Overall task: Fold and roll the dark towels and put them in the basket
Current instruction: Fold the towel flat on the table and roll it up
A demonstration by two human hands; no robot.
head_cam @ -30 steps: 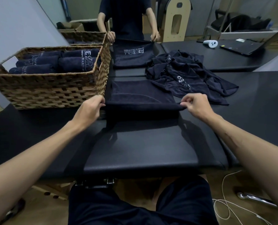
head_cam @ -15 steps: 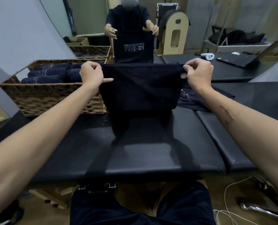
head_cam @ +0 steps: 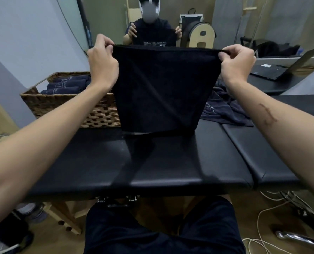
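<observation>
A dark towel point(head_cam: 160, 88) hangs upright in the air above the black padded table point(head_cam: 171, 162), stretched flat, its lower edge just over the table top. The left hand point(head_cam: 102, 61) pinches its top left corner and the right hand point(head_cam: 235, 63) pinches its top right corner. Left of the towel, on the table, stands a wicker basket point(head_cam: 64, 105) holding rolled towels point(head_cam: 66, 85). Right of it lies a heap of loose towels point(head_cam: 224, 109).
</observation>
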